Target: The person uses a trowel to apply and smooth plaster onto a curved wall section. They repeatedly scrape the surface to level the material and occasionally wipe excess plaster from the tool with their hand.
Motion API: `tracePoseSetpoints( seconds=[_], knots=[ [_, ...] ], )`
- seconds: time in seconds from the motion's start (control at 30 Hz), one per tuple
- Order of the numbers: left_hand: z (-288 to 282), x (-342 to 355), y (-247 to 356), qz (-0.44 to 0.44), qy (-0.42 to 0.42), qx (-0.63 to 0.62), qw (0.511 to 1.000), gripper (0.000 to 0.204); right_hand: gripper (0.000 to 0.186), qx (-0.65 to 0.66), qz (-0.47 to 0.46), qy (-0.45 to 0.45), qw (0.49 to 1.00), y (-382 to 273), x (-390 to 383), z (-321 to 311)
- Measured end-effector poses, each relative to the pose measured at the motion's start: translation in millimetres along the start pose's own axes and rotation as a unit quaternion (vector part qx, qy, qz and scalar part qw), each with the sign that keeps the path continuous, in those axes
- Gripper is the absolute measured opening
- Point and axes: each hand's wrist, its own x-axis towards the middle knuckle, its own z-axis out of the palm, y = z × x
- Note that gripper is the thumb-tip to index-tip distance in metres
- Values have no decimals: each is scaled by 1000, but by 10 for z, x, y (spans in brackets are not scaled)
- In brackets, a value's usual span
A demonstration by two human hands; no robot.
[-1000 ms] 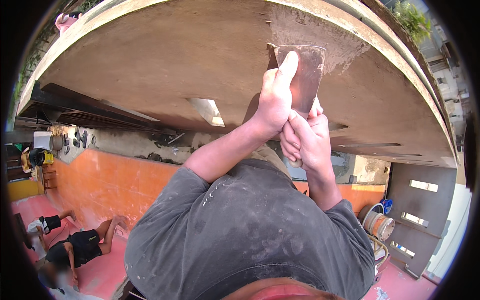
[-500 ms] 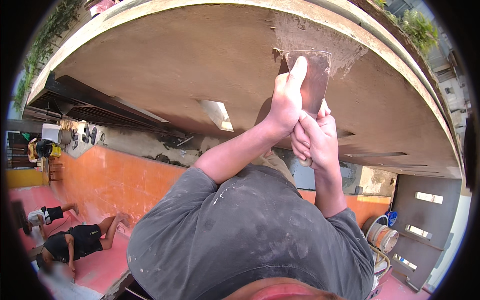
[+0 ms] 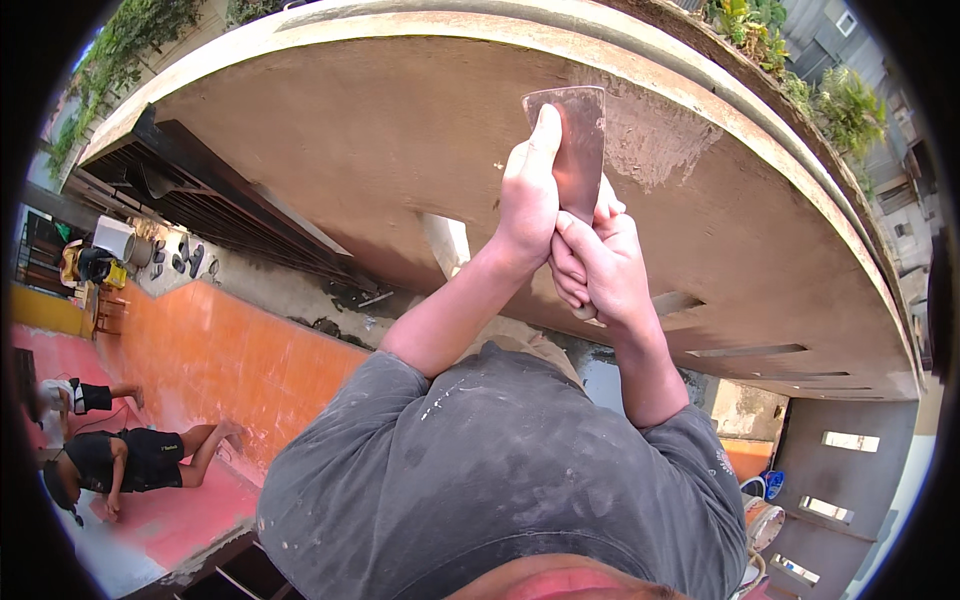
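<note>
Both my arms reach up to a brown curved concrete underside [image 3: 340,140]. My left hand [image 3: 526,205] grips a wide metal scraper [image 3: 580,140], its forefinger stretched along the blade's left edge. My right hand [image 3: 603,268] is wrapped around the handle just below, touching the left hand. The blade's top edge lies flat against the concrete. A rough grey plaster patch [image 3: 655,140] sits directly right of the blade. My grey, dust-flecked shirt [image 3: 500,480] fills the lower middle.
An orange wall [image 3: 230,360] runs below left, above a red floor [image 3: 170,520] where two people [image 3: 130,460] crouch. A black metal grille [image 3: 200,215] is at left. Plants [image 3: 800,80] top the slab's rim. Buckets [image 3: 765,520] and a grey wall [image 3: 840,480] are lower right.
The scraper and both hands have slid left along the concrete, off the grey patch, which now lies to the blade's right. The grip has stayed the same.
</note>
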Motion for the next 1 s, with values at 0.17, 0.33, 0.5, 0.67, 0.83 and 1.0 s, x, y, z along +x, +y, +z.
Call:
tracePoseSetpoints(
  seconds=[0.17, 0.33, 0.5, 0.67, 0.83, 1.0],
  knots=[
    [-209, -322, -307, 8, -40, 31, 999, 64, 24, 44, 37, -22, 998, 295, -245, -170],
    [-315, -445, -547, -4, -51, 5, 999, 64, 35, 55, 51, -31, 997, 506, -390, -334],
    [-315, -500, -647, -14, -41, -16, 999, 51, 21, 50, 50, -25, 997, 511, -566, -454],
    [-298, -461, -798, 13, 8, -16, 1000, 34, 16, 60, 62, -52, 995, 481, -703, -702],
    [-229, -512, -880, 29, 7, -1, 1000, 17, 16, 58, 82, -73, 992, 431, -832, -980],
    [-194, -630, -935, 28, 42, 13, 999, 12, 15, 75, 100, -80, 989, 447, -926, -1069]
  ],
)
